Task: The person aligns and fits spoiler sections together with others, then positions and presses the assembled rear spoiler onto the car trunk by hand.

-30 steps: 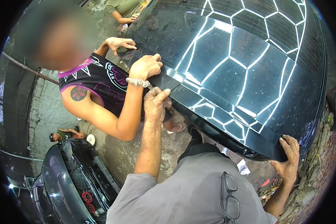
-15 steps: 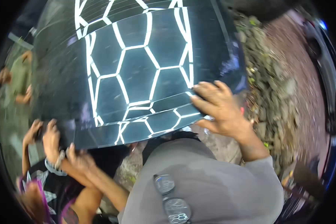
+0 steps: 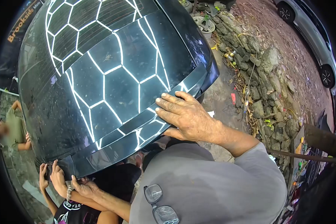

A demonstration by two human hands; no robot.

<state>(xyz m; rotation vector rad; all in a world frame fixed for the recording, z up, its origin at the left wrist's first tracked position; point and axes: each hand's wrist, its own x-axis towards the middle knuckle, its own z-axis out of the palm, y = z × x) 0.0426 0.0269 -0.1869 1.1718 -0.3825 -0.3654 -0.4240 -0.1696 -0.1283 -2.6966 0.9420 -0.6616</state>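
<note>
A dark, glossy car spoiler (image 3: 100, 158) runs along the rear edge of the trunk lid (image 3: 112, 87), which mirrors white hexagonal lights. My right hand (image 3: 188, 117) lies over the spoiler's right half, fingers stretched flat across its top and thumb at the rear edge. At the spoiler's left end, my left hand (image 3: 86, 187) holds the lower edge, thumb up and the other fingers partly hidden. Just left of it, a co-worker's hands (image 3: 58, 178) touch the car's corner; one wrist wears a beaded bracelet (image 3: 69, 192).
Another person in a green shirt (image 3: 15, 128) stands beside the car's left side. Rough stones (image 3: 267, 93) line the ground at right, with a silver car (image 3: 313, 37) beyond. Eyeglasses (image 3: 154, 194) hang on my grey shirt (image 3: 220, 183).
The view has turned, so the car appears tilted and further left. My right hand stays on the spoiler, its fingers closer together. My left hand remains at the left end.
</note>
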